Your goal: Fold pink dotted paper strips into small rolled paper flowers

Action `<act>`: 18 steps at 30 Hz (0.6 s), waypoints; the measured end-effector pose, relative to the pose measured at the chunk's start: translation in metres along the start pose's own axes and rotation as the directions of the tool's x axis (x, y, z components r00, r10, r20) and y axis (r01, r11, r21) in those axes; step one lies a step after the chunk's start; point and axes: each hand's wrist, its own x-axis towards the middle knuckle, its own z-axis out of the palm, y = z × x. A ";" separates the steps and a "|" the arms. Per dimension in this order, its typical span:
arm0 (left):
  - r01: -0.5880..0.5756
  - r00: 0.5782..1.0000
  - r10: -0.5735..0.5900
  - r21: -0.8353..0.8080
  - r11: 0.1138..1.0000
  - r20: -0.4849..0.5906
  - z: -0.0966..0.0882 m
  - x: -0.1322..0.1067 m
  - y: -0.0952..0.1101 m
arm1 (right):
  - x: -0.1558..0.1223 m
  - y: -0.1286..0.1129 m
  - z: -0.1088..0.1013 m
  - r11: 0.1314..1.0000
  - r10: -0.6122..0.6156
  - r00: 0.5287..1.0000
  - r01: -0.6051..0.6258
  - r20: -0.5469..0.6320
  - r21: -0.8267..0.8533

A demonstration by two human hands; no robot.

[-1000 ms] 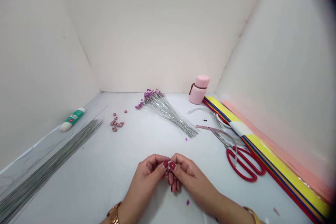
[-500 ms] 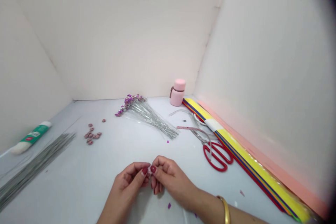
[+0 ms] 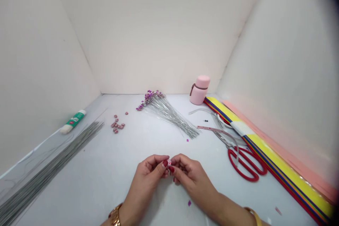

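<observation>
Pinching a tiny pink bead-like piece [image 3: 169, 162] from opposite sides, the curled fingertips of the left hand [image 3: 147, 173] and right hand [image 3: 192, 176] grip it equally near, above the white tabletop [image 3: 106, 183]; its long axis is too small to tell.

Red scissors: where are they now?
In the head view, the red-handled scissors lie right of the right hand, just left of the long yellow striped paper strips.
</observation>
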 end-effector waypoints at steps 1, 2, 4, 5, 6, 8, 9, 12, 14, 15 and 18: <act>-0.002 1.000 0.002 0.004 1.000 -0.002 0.000 0.000 0.000 | 0.000 0.000 -0.001 0.998 -0.017 1.000 0.017 -0.005 -0.062; -0.004 1.000 0.004 0.005 1.000 -0.001 0.000 0.000 0.000 | 0.000 -0.001 -0.002 0.993 -0.028 1.000 0.027 -0.010 -0.118; -0.010 1.000 0.010 -0.002 1.000 0.005 0.000 0.001 -0.001 | 0.000 -0.002 -0.003 0.977 -0.046 0.999 0.040 -0.022 -0.210; -0.016 1.000 0.016 -0.007 1.000 0.005 0.000 0.001 -0.002 | 0.000 -0.002 -0.003 0.969 -0.054 0.998 0.045 -0.031 -0.242; -0.024 1.000 0.024 -0.013 1.000 0.004 0.000 0.002 -0.002 | 0.000 -0.003 -0.004 0.963 -0.062 0.997 0.050 -0.036 -0.265; -0.046 0.999 0.046 -0.034 0.998 0.004 0.000 0.003 -0.003 | 0.001 -0.003 -0.004 0.954 -0.081 0.996 0.067 -0.036 -0.293; -0.058 0.998 0.058 -0.052 0.997 0.005 0.000 0.004 -0.003 | 0.001 -0.002 -0.004 0.949 -0.088 0.996 0.076 -0.026 -0.306; -0.055 0.998 0.056 -0.119 0.991 0.003 0.001 0.008 -0.004 | 0.003 0.003 -0.004 0.935 -0.090 0.996 0.082 -0.008 -0.345; -0.053 0.999 0.050 -0.146 0.988 -0.020 0.000 0.010 -0.006 | 0.005 0.008 -0.004 0.934 -0.068 0.998 0.062 -0.006 -0.351; -0.061 0.998 0.058 -0.140 0.988 -0.021 0.000 0.010 -0.007 | 0.006 0.011 -0.005 0.936 -0.052 0.999 0.050 0.005 -0.348; -0.107 0.994 0.108 -0.062 0.992 0.012 -0.005 0.011 -0.010 | 0.008 0.017 -0.007 0.943 -0.010 1.000 0.017 0.025 -0.332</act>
